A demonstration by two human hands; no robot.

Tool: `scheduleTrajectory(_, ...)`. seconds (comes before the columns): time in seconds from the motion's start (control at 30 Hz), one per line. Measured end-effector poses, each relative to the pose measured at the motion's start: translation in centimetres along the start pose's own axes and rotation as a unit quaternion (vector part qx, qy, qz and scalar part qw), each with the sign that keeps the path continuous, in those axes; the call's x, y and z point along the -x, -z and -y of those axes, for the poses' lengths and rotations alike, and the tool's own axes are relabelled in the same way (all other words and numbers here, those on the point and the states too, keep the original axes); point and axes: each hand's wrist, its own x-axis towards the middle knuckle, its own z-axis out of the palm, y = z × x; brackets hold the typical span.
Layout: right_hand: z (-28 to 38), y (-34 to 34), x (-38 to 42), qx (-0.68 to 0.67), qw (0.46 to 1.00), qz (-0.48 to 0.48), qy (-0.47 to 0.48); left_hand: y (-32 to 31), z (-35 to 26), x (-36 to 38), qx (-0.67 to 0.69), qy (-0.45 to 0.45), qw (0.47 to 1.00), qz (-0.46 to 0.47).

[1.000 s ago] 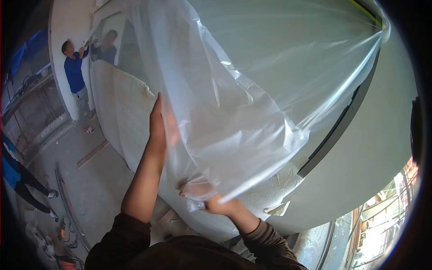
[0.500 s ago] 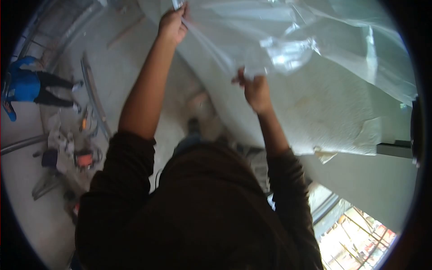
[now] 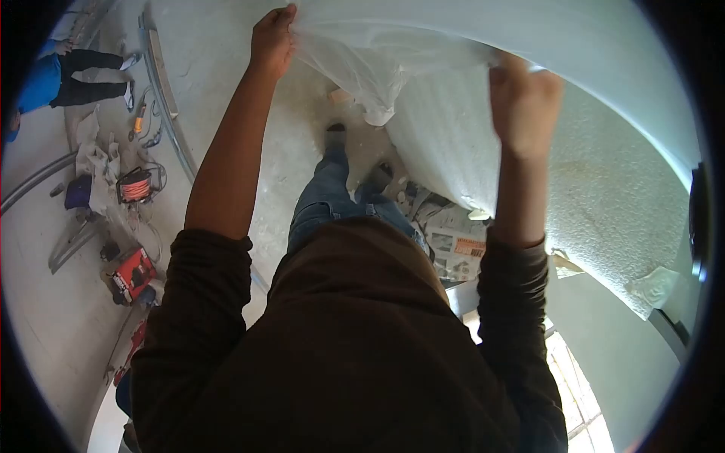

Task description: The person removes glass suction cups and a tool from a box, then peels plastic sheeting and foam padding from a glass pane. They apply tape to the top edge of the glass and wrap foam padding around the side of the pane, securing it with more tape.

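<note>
A sheet of thin, see-through plastic [image 3: 430, 45] stretches across the top of the view and sags between my hands. My left hand [image 3: 273, 41] is closed on its left edge at the upper left. My right hand [image 3: 527, 106] is raised at the upper right, blurred by motion, its fingers curled at the sheet's lower edge. Beneath and beside the plastic is a pale, rough-textured surface [image 3: 604, 181] with a torn flap [image 3: 655, 291] near its lower right edge.
Another person [image 3: 75, 75] stands at the upper left. Along the left floor lie curved pipes [image 3: 170, 106], an orange cable reel [image 3: 136, 186] and a red box [image 3: 134, 275]. Printed paper [image 3: 453, 245] lies near my feet. A window grid [image 3: 574, 385] shows at the lower right.
My right hand has moved up and to the right, and the plastic now spans higher between my hands. My view has shifted, showing my legs and feet more clearly.
</note>
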Motion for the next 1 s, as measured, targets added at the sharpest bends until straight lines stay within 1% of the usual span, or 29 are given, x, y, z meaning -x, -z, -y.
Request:
scheduleTrajectory(0.03, -0.4, 0.8, -0.7, 0.013, 1.0, -0.006, 0.016, 0.9, 0.7, 0.1, -0.027, 0.0, 1.0, 0.005)
scheduleTrajectory(0.13, -1.8, 3.4, -1.9, 0.019, 0.996, -0.008, 0.084, 3.1, 2.5, 0.8, -0.099, -0.007, 0.995, -0.024)
scheduleTrajectory(0.23, -3.0, 6.7, -1.9, 0.02, 0.988, 0.002, 0.156, 3.6, 2.3, 3.3, -0.168, -0.002, 0.984, -0.051)
scheduleTrajectory(0.27, -3.3, 7.9, -1.7, 0.018, 0.983, 0.008, 0.182, 3.7, 3.1, 3.6, -0.139, -0.026, 0.988, -0.06)
scheduleTrajectory(0.37, -4.1, 11.6, -0.8, 0.007, 0.956, 0.041, 0.289, 4.0, 3.3, 5.2, -0.216, -0.036, 0.974, -0.058)
scheduleTrajectory(0.4, -4.0, 12.6, -0.4, -0.001, 0.937, 0.06, 0.343, 4.4, 4.0, 5.1, -0.248, -0.049, 0.965, -0.068)
scheduleTrajectory(0.47, -3.4, 13.7, 0.3, 0.012, 0.964, 0.0, 0.267, 4.8, 5.7, 4.6, -0.307, -0.087, 0.943, -0.091)
scheduleTrajectory(0.5, -3.1, 13.8, 0.8, 0.013, 0.971, -0.024, 0.239, 4.5, 5.9, 5.0, -0.321, -0.082, 0.939, -0.089)
scheduleTrajectory(0.53, -2.9, 13.8, 1.2, 0.006, 0.977, -0.053, 0.204, 3.8, 5.6, 5.6, -0.38, -0.101, 0.915, -0.095)
scheduleTrajectory(0.57, -2.8, 13.7, 1.6, 0.001, 0.981, -0.078, 0.176, 3.4, 6.3, 5.8, -0.377, -0.139, 0.911, -0.095)
scheduleTrajectory(0.6, -3.0, 13.5, 1.9, -0.002, 0.984, -0.101, 0.149, 4.2, 8.2, 5.0, -0.312, -0.136, 0.938, -0.066)
scheduleTrajectory(0.67, -3.2, 12.5, 3.2, 0.0, 0.984, -0.143, 0.11, 4.4, 9.8, 4.9, -0.26, -0.154, 0.953, -0.011)
scheduleTrajectory(0.7, -3.4, 11.9, 4.2, 0.016, 0.982, -0.161, 0.1, 4.6, 11.3, 4.5, -0.216, -0.122, 0.968, -0.026)
scheduleTrajectory(0.73, -3.7, 11.3, 5.3, 0.06, 0.977, -0.176, 0.103, 4.2, 12.2, 4.6, -0.277, -0.189, 0.94, -0.056)
scheduleTrajectory(0.77, -4.3, 11.0, 7.0, 0.171, 0.96, -0.18, 0.126, 3.5, 11.4, 5.6, -0.325, -0.2, 0.923, -0.052)
scheduleTrajectory(0.8, -4.7, 10.7, 8.9, 0.312, 0.918, -0.188, 0.159, 3.0, 10.5, 6.6, -0.371, -0.212, 0.903, -0.048)
scheduleTrajectory(0.83, -4.6, 10.4, 10.4, 0.374, 0.89, -0.2, 0.168, 3.7, 12.2, 5.7, -0.373, -0.255, 0.89, -0.06)
scheduleTrajectory(0.87, -3.9, 10.4, 11.5, 0.299, 0.92, -0.218, 0.134, 3.2, 11.4, 6.2, -0.374, -0.219, 0.899, -0.064)
scheduleTrajectory(0.9, -1.8, 10.2, 11.5, -0.128, 0.961, -0.243, 0.015, 2.7, 10.6, 6.8, -0.376, -0.179, 0.907, -0.064)
scheduleTrajectory(0.93, -0.7, 10.4, 11.8, -0.181, 0.946, -0.268, 0.015, 2.8, 10.4, 6.7, -0.392, -0.167, 0.904, -0.043)
scheduleTrajectory(1.0, -1.0, 12.5, 14.7, -0.062, 0.962, -0.267, 0.002, 3.0, 10.2, 6.4, -0.427, -0.132, 0.894, 0.018)
